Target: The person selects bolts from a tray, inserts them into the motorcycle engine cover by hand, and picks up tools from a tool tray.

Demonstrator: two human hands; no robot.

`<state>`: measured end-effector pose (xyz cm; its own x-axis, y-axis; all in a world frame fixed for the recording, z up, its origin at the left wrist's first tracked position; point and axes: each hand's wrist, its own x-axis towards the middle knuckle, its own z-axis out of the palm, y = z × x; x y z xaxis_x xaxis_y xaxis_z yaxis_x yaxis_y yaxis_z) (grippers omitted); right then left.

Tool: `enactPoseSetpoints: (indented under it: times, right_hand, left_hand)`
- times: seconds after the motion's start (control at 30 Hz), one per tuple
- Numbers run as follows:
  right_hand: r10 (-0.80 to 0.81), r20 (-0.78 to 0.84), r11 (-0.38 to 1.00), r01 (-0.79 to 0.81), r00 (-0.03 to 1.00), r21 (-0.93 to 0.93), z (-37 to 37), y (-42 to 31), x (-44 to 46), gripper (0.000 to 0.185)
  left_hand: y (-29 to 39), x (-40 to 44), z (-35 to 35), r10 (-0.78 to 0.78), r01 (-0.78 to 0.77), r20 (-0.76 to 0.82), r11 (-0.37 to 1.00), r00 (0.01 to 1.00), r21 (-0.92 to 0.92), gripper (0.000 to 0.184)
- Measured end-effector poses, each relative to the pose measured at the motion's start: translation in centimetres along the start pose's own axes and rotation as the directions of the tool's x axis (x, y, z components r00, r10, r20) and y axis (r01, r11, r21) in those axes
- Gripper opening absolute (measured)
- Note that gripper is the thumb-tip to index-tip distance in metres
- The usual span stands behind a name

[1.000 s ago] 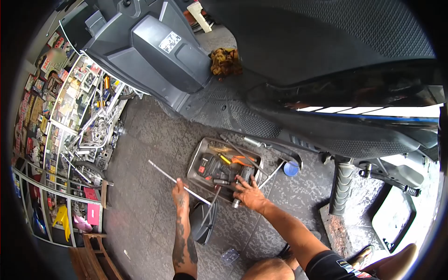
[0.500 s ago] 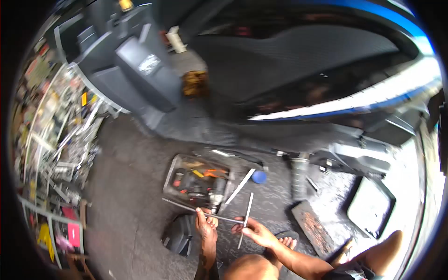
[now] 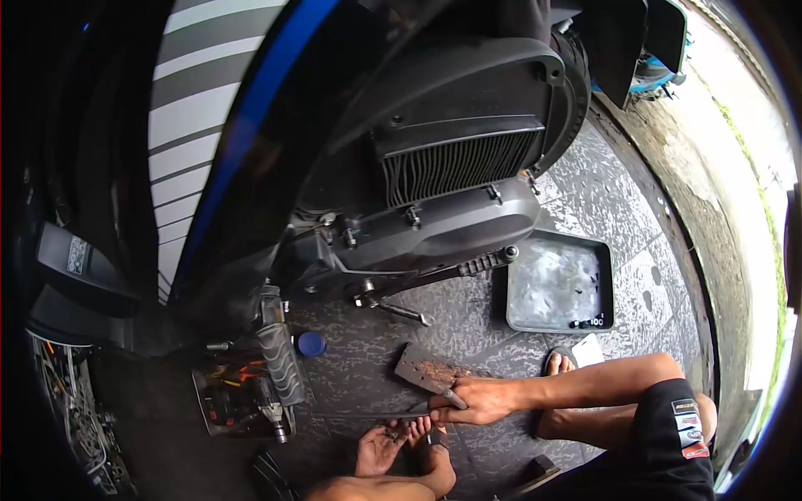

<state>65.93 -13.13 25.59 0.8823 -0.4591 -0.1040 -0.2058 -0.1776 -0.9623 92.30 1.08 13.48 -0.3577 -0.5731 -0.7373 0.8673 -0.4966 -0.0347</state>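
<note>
My right hand (image 3: 480, 402) is closed around the crossbar end of a metal T-handle wrench (image 3: 368, 415), whose long shaft points left just above the floor. Below the shaft, my left hand (image 3: 380, 449) is palm up with its fingers apart, holding nothing visible. Beside my right hand lies a rusty, worn slab (image 3: 426, 369). Above both hands is the scooter's engine side, with a dark cover (image 3: 451, 230) and a ribbed grille (image 3: 464, 163).
A tool tray (image 3: 200, 405) with a power drill (image 3: 271, 411) sits at the lower left. A blue round lid (image 3: 312, 344) lies near the scooter's grip (image 3: 280, 363). To the right is a black-rimmed tray (image 3: 555, 284) with small dark parts. My foot (image 3: 560, 363) is below it.
The view has swung right toward the scooter's engine side. My right hand has left the tool tray and taken the wrench by its crossbar. My left hand has let go of the wrench.
</note>
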Motion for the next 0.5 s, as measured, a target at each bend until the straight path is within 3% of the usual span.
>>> enactPoseSetpoints:
  times: [0.1, 0.13, 0.17, 0.3, 0.4, 0.43, 0.5]
  right_hand:
    - [-0.191, -0.07, 0.952, 0.168, 0.979, -0.255, -2.6, -0.1, -5.2, 0.037]
    - [0.068, -0.036, 0.983, -0.073, 0.997, -0.171, -3.8, -2.0, -6.5, 0.036]
    - [0.314, 0.019, 0.945, -0.311, 0.949, -0.098, -4.5, -2.9, -8.0, 0.035]
    - [0.307, -0.159, 0.945, -0.321, 0.938, -0.07, -3.2, -1.9, -14.8, 0.034]
    - [0.464, -0.238, 0.854, -0.502, 0.853, -0.134, -1.4, -2.3, -19.4, 0.039]
    - [0.454, -0.262, 0.86, -0.496, 0.852, -0.121, -0.5, -2.8, -20.6, 0.039]
    - [0.379, -0.501, 0.844, -0.513, 0.778, -0.158, 0.5, -4.7, -22.4, 0.025]
  left_hand:
    - [-2.4, 1.5, 1.9, -0.053, 0.047, 0.044, 0.99, 0.998, 0.132, 0.02]
    - [-3.2, 1.7, 2.8, -0.072, 0.058, 0.063, 0.978, 0.995, 0.199, 0.021]
    - [-3.7, 2.2, 3.8, -0.092, 0.065, 0.087, 0.961, 0.992, 0.268, 0.021]
    - [-3.7, 3.4, 8.1, -0.187, 0.145, 0.05, 0.882, 0.981, 0.448, 0.027]
    - [-3.6, 3.7, 8.9, -0.257, 0.183, 0.046, 0.793, 0.965, 0.582, 0.026]
    - [-3.6, 3.4, 9.2, -0.307, 0.218, 0.037, 0.75, 0.951, 0.624, 0.025]
    - [-4.2, 2.9, 9.7, -0.338, 0.223, 0.01, 0.644, 0.941, 0.732, 0.026]
